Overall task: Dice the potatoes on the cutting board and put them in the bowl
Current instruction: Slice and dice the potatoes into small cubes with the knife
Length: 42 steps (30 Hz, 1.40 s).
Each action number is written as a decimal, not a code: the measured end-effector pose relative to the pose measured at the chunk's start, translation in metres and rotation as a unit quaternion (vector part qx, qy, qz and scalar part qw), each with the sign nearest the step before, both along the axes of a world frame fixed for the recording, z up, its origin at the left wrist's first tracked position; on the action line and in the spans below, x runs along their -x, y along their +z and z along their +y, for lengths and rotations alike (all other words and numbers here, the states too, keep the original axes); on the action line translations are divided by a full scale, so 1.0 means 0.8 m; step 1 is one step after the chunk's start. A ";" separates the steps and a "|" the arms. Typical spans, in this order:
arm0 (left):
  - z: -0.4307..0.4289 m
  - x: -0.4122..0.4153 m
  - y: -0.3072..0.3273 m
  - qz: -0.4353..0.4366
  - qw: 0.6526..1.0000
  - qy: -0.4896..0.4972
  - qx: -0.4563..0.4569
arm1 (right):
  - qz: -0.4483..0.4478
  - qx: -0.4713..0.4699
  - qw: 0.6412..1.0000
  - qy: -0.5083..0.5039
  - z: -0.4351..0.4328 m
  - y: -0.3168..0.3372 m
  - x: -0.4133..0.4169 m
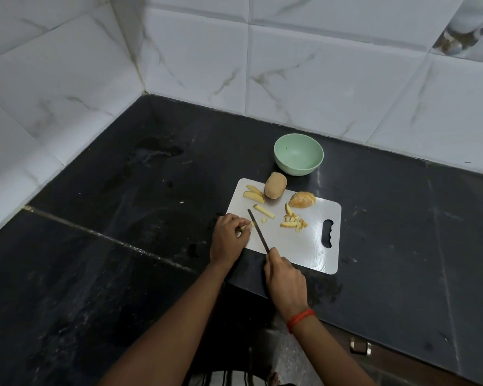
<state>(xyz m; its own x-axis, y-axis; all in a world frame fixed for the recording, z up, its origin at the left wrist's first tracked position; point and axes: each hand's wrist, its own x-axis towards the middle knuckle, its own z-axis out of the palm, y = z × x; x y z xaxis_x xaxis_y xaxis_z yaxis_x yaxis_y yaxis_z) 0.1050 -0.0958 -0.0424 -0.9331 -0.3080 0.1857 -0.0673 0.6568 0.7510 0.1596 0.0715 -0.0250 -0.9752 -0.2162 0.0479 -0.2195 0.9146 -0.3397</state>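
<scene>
- Progress, judged: early to middle. The pale green round bowl (283, 167) holds nothing, so no transfer is done yet.
- On the white plastic cutting board (304, 246): one whole unpeeled brown potato (275, 186) at the far edge, uncut. A partly cut potato chunk with skin (302, 200) lies to its right.
- Two or three yellow wedges (253, 194) lie left of the whole potato. One long potato strip (264, 211) lies nearer the hands.
- A small heap of cut yellow pieces (293, 221) sits mid-board; some look more like short sticks than dice.
- Left: finish the strip and wedges, cut the chunk and the whole potato, then move everything to the bowl.
- Left hand (227, 239): fingers curled, fingertips pinching a small potato piece (246, 227) at the near-left corner of the board.
- Right hand (285, 277): closed round the handle of a thin dark-bladed knife (258, 231); the blade runs just beside the left fingertips, against the pinched piece.
- The heap lies right of the blade, near it; the bowl stands beyond the board on the black stone desk (123, 246), well apart from both hands.
</scene>
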 end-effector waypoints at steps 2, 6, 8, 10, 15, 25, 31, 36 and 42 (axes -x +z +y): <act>-0.001 0.000 0.001 0.000 1.000 -0.004 0.000 | -0.002 -0.009 1.000 0.006 -0.006 0.004 0.006; 0.000 0.000 0.001 -0.003 1.000 0.000 0.007 | -0.013 -0.030 0.999 0.012 0.000 0.007 0.001; 0.001 0.000 0.002 -0.004 1.000 0.005 0.003 | -0.004 -0.033 0.999 -0.003 0.010 0.004 -0.017; 0.001 0.001 0.003 -0.001 1.000 0.004 0.003 | -0.006 -0.016 0.999 -0.041 0.017 0.001 -0.028; -0.002 -0.002 0.003 0.004 1.000 0.003 -0.025 | 0.014 0.039 0.998 -0.044 0.011 -0.004 -0.017; -0.004 0.000 -0.001 -0.003 1.000 -0.009 -0.002 | 0.002 0.023 1.000 -0.009 -0.001 -0.003 -0.007; -0.001 -0.001 0.002 -0.003 1.000 0.003 -0.010 | -0.033 -0.035 0.999 -0.004 -0.003 0.007 -0.017; -0.003 -0.001 0.002 -0.002 0.999 0.008 -0.032 | -0.030 0.010 0.998 -0.059 0.003 0.003 -0.029; -0.005 -0.003 0.003 0.000 0.999 0.003 -0.044 | -0.022 0.019 0.999 -0.016 -0.011 0.004 -0.010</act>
